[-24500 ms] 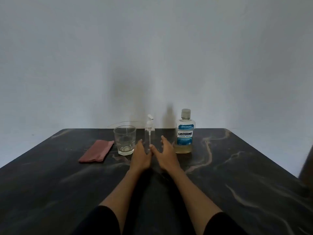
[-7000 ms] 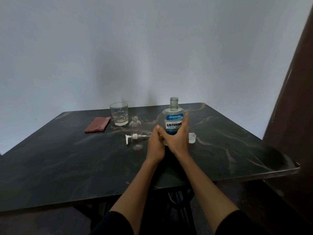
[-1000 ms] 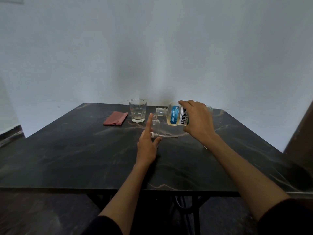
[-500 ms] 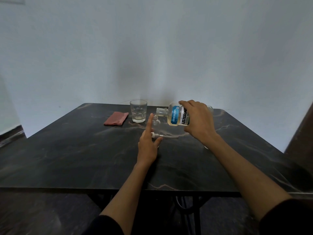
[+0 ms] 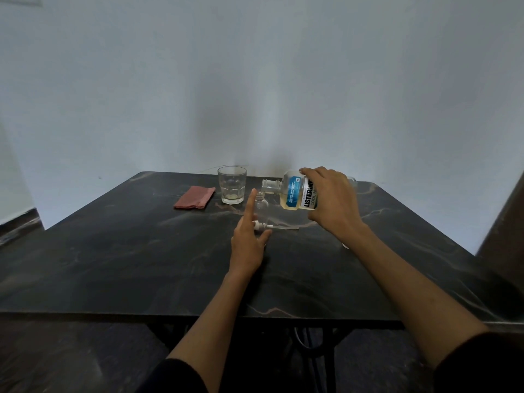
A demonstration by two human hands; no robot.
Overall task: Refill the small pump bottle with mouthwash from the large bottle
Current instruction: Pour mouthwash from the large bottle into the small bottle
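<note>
My right hand (image 5: 333,205) grips the large Listerine bottle (image 5: 295,197), uncapped and tipped on its side, its mouth just above the neck of the small clear bottle (image 5: 261,209). The small bottle stands upright on the dark marble table (image 5: 119,251), its pump head taken off. My left hand (image 5: 247,242) is against its left side, index finger straight up along the glass and thumb below; the lower part of the bottle is hidden behind my hand. The white pump head with its tube (image 5: 272,226) lies on the table just beside my left thumb.
A drinking glass (image 5: 232,189) stands behind the small bottle, with a folded reddish cloth (image 5: 195,205) to its left. A small white object (image 5: 344,245) peeks out under my right forearm. A dark wooden edge (image 5: 504,217) rises at the right.
Almost nothing has moved over the last second: the large bottle stays tipped over the small bottle's neck and my left hand keeps its place. Seven seconds ago the large bottle stood upright.
</note>
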